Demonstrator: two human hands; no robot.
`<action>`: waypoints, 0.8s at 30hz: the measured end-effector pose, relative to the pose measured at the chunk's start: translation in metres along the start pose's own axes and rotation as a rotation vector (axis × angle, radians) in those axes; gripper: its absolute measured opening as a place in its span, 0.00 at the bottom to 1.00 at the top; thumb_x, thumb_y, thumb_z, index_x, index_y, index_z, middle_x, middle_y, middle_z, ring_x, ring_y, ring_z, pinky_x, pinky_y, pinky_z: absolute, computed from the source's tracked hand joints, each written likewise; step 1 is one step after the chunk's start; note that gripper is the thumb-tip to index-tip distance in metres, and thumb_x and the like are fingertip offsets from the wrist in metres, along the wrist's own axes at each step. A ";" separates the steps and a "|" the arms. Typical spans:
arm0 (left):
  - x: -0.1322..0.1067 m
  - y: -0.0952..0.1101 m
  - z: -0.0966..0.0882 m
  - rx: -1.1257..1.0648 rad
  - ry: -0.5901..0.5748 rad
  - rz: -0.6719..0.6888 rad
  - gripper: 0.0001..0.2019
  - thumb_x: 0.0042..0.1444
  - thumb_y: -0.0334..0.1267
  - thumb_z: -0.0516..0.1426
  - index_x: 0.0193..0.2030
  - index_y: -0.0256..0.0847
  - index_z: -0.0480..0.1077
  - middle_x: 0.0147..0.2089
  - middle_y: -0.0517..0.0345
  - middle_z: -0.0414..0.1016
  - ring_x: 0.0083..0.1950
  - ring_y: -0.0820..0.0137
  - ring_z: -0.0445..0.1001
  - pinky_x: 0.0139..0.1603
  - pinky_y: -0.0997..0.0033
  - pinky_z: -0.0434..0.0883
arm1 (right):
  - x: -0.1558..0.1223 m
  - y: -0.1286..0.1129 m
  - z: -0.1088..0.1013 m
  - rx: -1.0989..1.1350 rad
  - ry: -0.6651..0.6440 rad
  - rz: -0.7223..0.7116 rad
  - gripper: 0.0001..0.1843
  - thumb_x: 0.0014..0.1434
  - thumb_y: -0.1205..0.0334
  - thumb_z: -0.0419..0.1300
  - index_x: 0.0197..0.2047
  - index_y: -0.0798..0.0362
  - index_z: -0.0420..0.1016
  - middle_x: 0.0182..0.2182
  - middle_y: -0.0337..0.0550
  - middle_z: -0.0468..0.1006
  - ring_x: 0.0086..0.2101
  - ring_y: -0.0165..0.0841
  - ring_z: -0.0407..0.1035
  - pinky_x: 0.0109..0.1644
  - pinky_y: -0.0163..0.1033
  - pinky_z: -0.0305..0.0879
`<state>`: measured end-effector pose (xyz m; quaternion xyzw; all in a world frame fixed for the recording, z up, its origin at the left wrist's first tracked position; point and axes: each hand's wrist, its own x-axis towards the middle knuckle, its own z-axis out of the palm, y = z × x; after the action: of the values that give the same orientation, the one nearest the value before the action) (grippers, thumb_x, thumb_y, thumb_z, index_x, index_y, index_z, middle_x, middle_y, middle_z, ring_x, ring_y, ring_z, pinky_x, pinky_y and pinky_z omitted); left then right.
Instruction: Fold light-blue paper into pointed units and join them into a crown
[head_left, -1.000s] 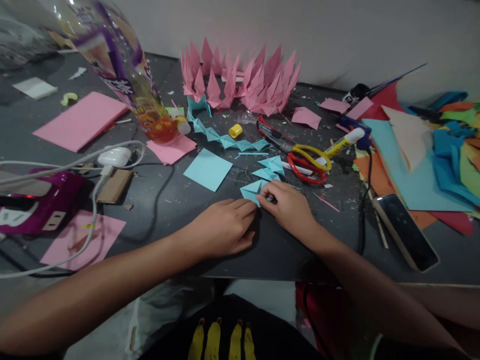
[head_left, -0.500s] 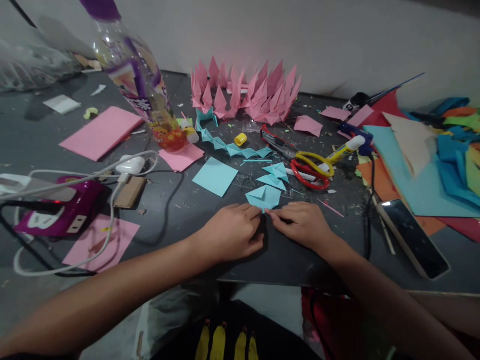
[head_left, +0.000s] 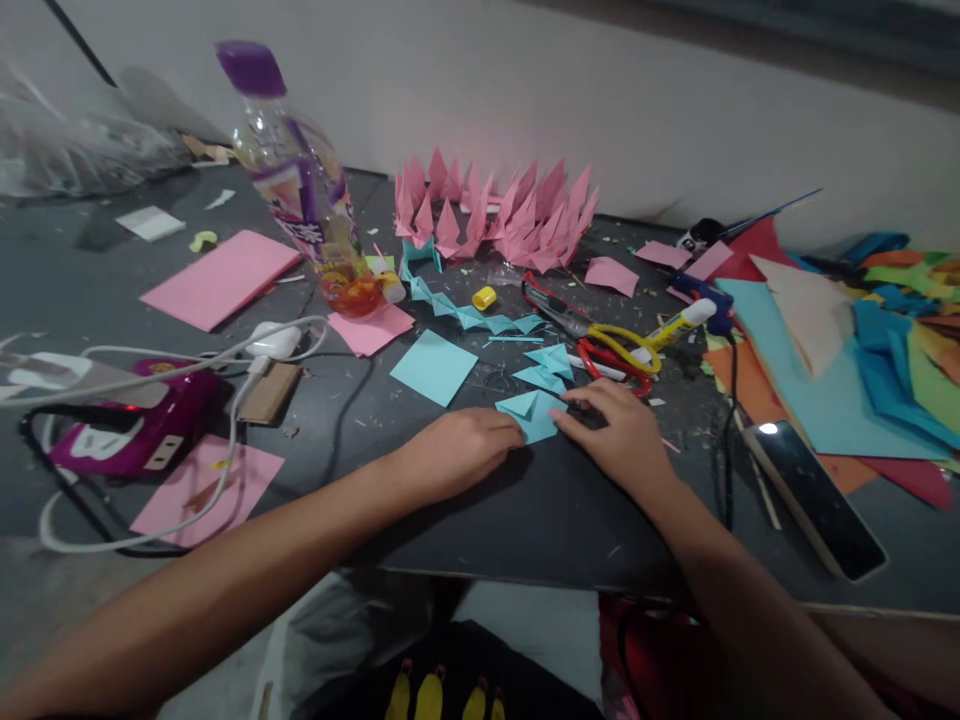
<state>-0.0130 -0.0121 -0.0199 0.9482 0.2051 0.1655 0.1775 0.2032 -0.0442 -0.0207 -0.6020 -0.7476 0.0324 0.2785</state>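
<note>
A small folded piece of light blue paper (head_left: 534, 412) lies on the dark table (head_left: 570, 520) between my hands. My left hand (head_left: 457, 452) rests flat with its fingertips pressing the paper's left edge. My right hand (head_left: 619, 435) presses the paper's right corner with its fingertips. Two more folded blue pieces (head_left: 551, 362) lie just beyond it. A flat light blue square (head_left: 433, 366) sits to the left. A chain of blue folded units (head_left: 465, 312) leads to a ring of pink folded spikes (head_left: 495, 212).
Red and yellow scissors (head_left: 619, 350), a glue stick (head_left: 679, 322) and a cutter (head_left: 551, 305) lie behind my right hand. A phone (head_left: 814, 495) and stacked coloured paper (head_left: 847, 350) sit right. A bottle (head_left: 304, 190), pink sheets (head_left: 221, 278), a purple device (head_left: 127, 425) and cables occupy the left.
My right hand slid from the paper's near tip to its right corner, and my left hand flattened on the left edge. The view tilted up, showing more wall.
</note>
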 end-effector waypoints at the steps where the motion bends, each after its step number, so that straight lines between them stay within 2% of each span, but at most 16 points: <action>1: 0.000 0.000 0.001 -0.004 0.007 -0.003 0.09 0.56 0.25 0.52 0.41 0.36 0.71 0.42 0.56 0.75 0.43 0.70 0.74 0.46 0.71 0.70 | 0.000 0.000 0.001 -0.023 -0.006 0.003 0.14 0.54 0.50 0.59 0.36 0.51 0.76 0.30 0.44 0.74 0.34 0.37 0.70 0.39 0.41 0.65; 4: 0.001 0.001 0.005 0.015 0.093 -0.026 0.07 0.57 0.27 0.53 0.39 0.37 0.71 0.44 0.55 0.74 0.45 0.69 0.73 0.48 0.69 0.70 | -0.002 -0.002 0.004 -0.031 -0.072 -0.004 0.13 0.54 0.51 0.59 0.38 0.50 0.74 0.34 0.45 0.74 0.37 0.39 0.70 0.41 0.43 0.65; 7: 0.002 0.000 0.008 0.065 0.186 -0.064 0.09 0.56 0.31 0.54 0.44 0.36 0.70 0.50 0.50 0.72 0.51 0.66 0.70 0.51 0.64 0.70 | -0.001 -0.003 0.006 0.055 -0.108 0.024 0.10 0.54 0.54 0.60 0.36 0.51 0.73 0.35 0.44 0.74 0.38 0.39 0.70 0.41 0.43 0.65; 9: 0.003 0.000 0.009 0.101 0.161 -0.051 0.11 0.57 0.32 0.54 0.46 0.34 0.69 0.50 0.49 0.72 0.51 0.65 0.70 0.51 0.63 0.70 | 0.001 -0.004 0.006 0.107 -0.127 0.069 0.08 0.53 0.56 0.60 0.34 0.51 0.73 0.32 0.43 0.74 0.34 0.37 0.70 0.38 0.40 0.65; 12: 0.004 0.005 0.009 0.167 0.086 -0.031 0.10 0.59 0.34 0.52 0.44 0.33 0.70 0.46 0.49 0.74 0.47 0.64 0.72 0.48 0.62 0.70 | 0.005 -0.005 0.008 0.141 -0.141 0.158 0.05 0.52 0.59 0.61 0.30 0.51 0.72 0.24 0.38 0.72 0.26 0.32 0.67 0.31 0.36 0.62; 15: 0.004 0.013 0.010 0.254 0.056 -0.053 0.10 0.61 0.34 0.50 0.43 0.34 0.70 0.43 0.48 0.74 0.44 0.63 0.73 0.43 0.62 0.71 | 0.007 -0.006 0.009 0.143 -0.123 0.176 0.04 0.52 0.61 0.61 0.29 0.52 0.73 0.23 0.37 0.72 0.24 0.30 0.65 0.29 0.34 0.61; 20: 0.004 0.023 0.014 0.348 0.026 -0.023 0.09 0.60 0.31 0.50 0.46 0.34 0.67 0.43 0.48 0.73 0.43 0.63 0.72 0.39 0.63 0.71 | 0.004 -0.009 0.011 0.050 -0.051 -0.004 0.06 0.57 0.62 0.56 0.33 0.52 0.75 0.29 0.42 0.76 0.31 0.33 0.70 0.36 0.36 0.63; 24: 0.005 0.025 0.015 0.324 0.032 -0.034 0.11 0.61 0.37 0.49 0.47 0.35 0.67 0.43 0.49 0.73 0.43 0.62 0.72 0.39 0.62 0.71 | 0.001 -0.009 0.011 -0.067 -0.077 -0.210 0.12 0.62 0.64 0.50 0.36 0.52 0.76 0.33 0.45 0.78 0.35 0.34 0.71 0.41 0.38 0.64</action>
<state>0.0056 -0.0357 -0.0218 0.9580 0.2482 0.1420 0.0216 0.1906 -0.0430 -0.0261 -0.5277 -0.8173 0.0010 0.2313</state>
